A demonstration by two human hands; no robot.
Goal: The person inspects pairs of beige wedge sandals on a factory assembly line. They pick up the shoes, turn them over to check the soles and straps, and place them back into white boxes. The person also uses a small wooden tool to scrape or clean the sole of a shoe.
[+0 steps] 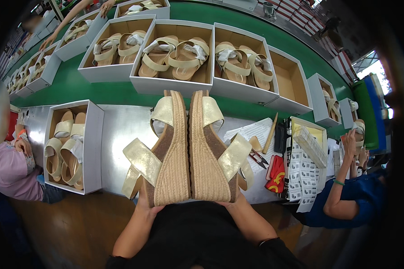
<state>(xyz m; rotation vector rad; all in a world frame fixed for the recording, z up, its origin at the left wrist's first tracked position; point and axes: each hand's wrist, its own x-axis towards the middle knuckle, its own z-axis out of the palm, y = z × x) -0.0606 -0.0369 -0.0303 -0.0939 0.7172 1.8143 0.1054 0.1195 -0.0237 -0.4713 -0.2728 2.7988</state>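
Two gold wedge sandals stand side by side in front of me, their woven rope-look soles facing each other at the middle. My left hand (149, 206) is closed around the heel end of the left sandal (173, 166). At the heel of the right sandal (211, 163), my right hand (234, 204) grips in the same way. Most of my fingers are hidden behind the shoes. Both toes point away from me, and shiny straps stick out on the outer sides. The two soles are nearly touching.
White boxes (173, 85) of similar sandals line the green conveyor (112, 92); one box (289, 78) holds no shoes. Another filled box (94, 152) stands left on the metal table (117, 134). Thread snips (259, 159), a red pouch (276, 175) and label sheets (300, 175) lie right. Co-workers (345, 201) flank me.
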